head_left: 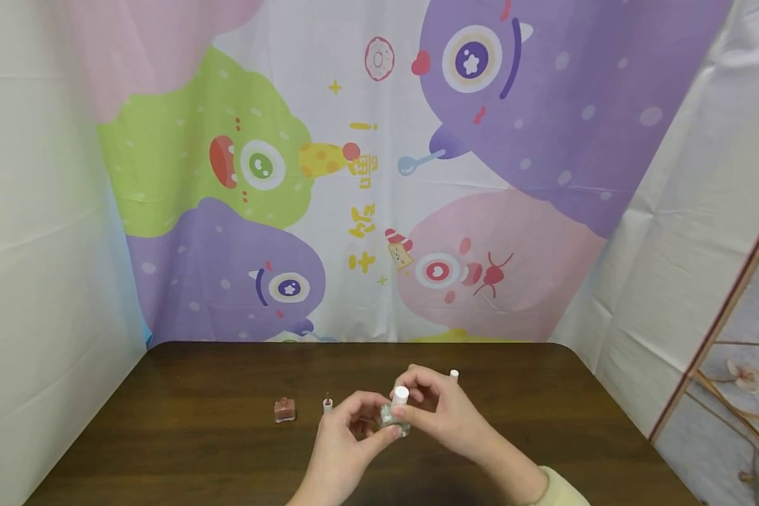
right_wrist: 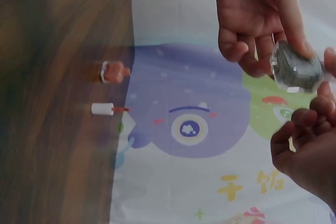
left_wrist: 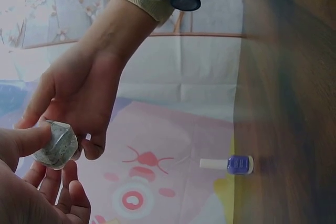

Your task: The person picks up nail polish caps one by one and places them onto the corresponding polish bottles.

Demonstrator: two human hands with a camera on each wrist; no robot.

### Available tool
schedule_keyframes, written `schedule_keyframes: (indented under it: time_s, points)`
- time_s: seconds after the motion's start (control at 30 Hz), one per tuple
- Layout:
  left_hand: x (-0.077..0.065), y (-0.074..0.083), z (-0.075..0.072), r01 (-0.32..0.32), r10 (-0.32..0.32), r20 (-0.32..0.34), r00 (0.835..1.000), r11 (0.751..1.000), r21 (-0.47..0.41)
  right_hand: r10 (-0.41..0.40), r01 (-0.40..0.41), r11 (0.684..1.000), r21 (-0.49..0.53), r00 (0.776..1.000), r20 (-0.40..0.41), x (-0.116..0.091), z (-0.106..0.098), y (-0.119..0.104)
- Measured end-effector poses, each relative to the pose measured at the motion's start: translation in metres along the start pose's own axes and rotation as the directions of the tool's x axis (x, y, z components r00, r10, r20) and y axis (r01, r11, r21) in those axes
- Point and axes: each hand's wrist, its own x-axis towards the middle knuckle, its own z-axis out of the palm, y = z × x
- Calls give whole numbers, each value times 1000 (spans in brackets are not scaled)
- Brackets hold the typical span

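A nail polish bottle (head_left: pixel 388 416) of faceted glass with pale, glittery contents and a white cap (head_left: pixel 401 396) is between both hands, above the table. My left hand (head_left: pixel 344 439) pinches the glass body between thumb and fingers, as the left wrist view shows on the bottle (left_wrist: pixel 59 146). My right hand (head_left: pixel 452 414) holds the white cap with thumb and fingers. The cap sits on the bottle's neck and points upward, tilted slightly. In the right wrist view the underside of the bottle (right_wrist: pixel 296 69) faces the camera, and the cap is hidden.
To the left on the dark wooden table (head_left: pixel 196 436) stands an uncapped brownish-pink polish bottle (head_left: pixel 284 410). Nearer my left hand, its white brush cap (right_wrist: pixel 102 109) stands with the brush upward. A purple polish bottle (left_wrist: pixel 240 164) with a white cap stands behind my right hand. A cartoon curtain hangs behind.
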Motion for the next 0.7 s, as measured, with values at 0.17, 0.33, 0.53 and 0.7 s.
schedule_keyframes:
  time_s: [0.17,0.33,0.53,0.7]
  points:
    - [-1,1,0,-22,22,1,1000,1000,-1,-57,54,997,46,995,84,1,-8,-1]
    - [-1,0,0,-52,52,8,999,998,23,-122,114,992,57,979,164,2,-16,-1]
    - [-1,0,0,-75,73,31,997,996,48,-141,127,989,79,968,206,1,-19,1]
    - [-1,-1,0,-74,71,46,996,995,62,-154,143,987,73,972,180,1,-19,2]
